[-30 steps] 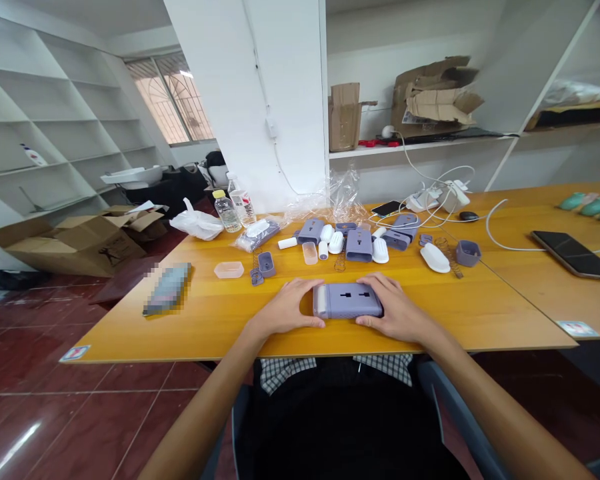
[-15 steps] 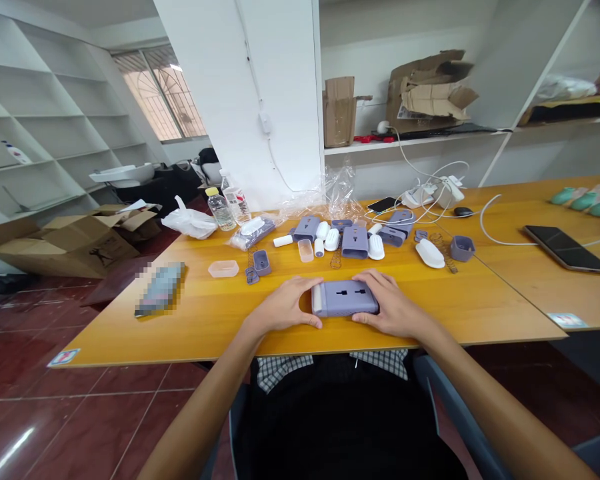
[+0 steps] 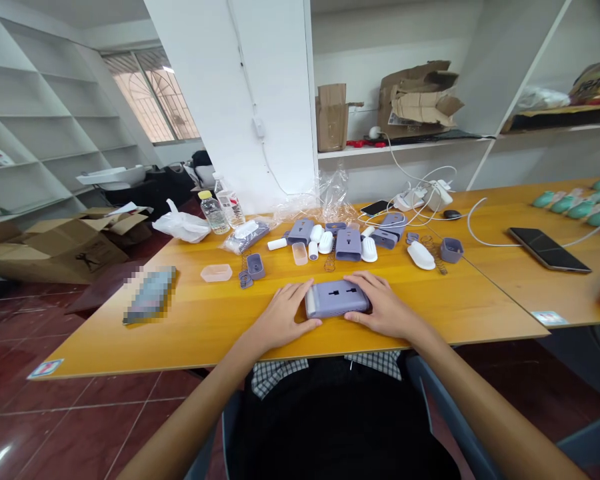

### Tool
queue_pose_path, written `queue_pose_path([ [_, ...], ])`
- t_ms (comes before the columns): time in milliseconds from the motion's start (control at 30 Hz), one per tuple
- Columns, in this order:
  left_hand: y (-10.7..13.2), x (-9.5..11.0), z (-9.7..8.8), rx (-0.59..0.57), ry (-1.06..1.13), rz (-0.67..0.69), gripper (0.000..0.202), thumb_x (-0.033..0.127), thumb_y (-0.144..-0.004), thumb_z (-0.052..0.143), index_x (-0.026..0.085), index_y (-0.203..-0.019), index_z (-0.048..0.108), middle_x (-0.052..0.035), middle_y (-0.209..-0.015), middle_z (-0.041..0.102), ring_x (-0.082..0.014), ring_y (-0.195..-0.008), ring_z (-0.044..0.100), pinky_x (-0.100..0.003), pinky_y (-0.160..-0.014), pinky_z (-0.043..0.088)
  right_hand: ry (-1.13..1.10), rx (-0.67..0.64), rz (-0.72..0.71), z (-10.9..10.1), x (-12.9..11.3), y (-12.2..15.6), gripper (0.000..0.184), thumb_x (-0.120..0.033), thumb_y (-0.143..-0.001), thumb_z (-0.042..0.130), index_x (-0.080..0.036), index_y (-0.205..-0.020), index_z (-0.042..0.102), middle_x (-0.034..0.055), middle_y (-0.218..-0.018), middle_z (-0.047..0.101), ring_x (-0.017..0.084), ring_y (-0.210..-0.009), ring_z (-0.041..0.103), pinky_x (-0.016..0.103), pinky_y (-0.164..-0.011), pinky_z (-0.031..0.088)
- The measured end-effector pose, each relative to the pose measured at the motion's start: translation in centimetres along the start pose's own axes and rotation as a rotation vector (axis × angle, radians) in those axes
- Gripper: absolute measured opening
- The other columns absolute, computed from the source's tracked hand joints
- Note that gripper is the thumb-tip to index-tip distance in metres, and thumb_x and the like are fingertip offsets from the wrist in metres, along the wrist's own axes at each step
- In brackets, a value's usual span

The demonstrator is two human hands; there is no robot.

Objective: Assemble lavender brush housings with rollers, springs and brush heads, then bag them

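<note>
Bright daylight thru window (image 3: pixel 150 97), glare on tile floor (image 3: pixel 0 460), warped edges

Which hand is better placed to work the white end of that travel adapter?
Left, I'd judge. Your left hand lies right at the white end of the lilac-gray travel adapter, its fingers against it, while your right hand sits at the opposite end, farther away.

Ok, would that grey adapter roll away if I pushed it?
Probably not: the adapter looks boxy and lies flat, so it should slide instead. Its hard-looking plastic probably won't bend, even with the left hand and right hand on its ends.
</note>
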State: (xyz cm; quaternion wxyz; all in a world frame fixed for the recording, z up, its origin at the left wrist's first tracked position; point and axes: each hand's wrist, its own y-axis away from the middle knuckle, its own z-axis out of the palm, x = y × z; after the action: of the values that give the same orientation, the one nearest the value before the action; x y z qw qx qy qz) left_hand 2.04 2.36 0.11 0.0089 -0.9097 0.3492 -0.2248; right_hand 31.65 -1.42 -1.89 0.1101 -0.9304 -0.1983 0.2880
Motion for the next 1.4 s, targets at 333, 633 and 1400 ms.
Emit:
queue_pose_path([
  [333, 0.7, 0.6, -0.3, 0.028, -0.056, 0.104, 0.089, 0.05, -0.095, 0.073, 0.026, -0.167, 0.027, -0.0167, -0.166, 0.048, -0.038, -0.15, 0.049, -0.058, -0.126, 0.038, -0.027, -0.053, -0.084, -0.8, -0.4, 0.2, 0.069, -0.043, -0.095, 0.075, -0.033, -0.158, 0.047, 0.0118, -0.162, 0.055, 0.033, -0.152, 0.049, 0.063, -0.128, 0.027],
  [633, 1.0, 1.1, -0.6, 0.05, -0.002, 0.077, 0.076, 0.048, -0.097, 0.072, 0.028, -0.161, 0.037, -0.0138, -0.158, 0.054, -0.036, -0.147, 0.052, -0.056, -0.125, 0.04, -0.013, -0.022, -0.036, -0.3, -0.4, 0.0, 0.072, -0.042, -0.092, 0.078, -0.032, -0.157, 0.048, 0.0122, -0.16, 0.058, 0.034, -0.15, 0.052, 0.062, -0.127, 0.031],
  [1400, 0.7, -0.4, -0.5, 0.174, 0.048, -0.051, 0.05, 0.035, -0.093, 0.067, 0.026, -0.14, 0.055, -0.0116, -0.139, 0.069, -0.0336, -0.126, 0.069, -0.055, -0.113, 0.053, 0.051, 0.062, -0.019, 0.8, 0.9, -0.2, 0.054, -0.037, -0.106, 0.054, -0.029, -0.16, 0.052, 0.013, -0.155, 0.064, 0.033, -0.147, 0.055, 0.062, -0.124, 0.038],
])
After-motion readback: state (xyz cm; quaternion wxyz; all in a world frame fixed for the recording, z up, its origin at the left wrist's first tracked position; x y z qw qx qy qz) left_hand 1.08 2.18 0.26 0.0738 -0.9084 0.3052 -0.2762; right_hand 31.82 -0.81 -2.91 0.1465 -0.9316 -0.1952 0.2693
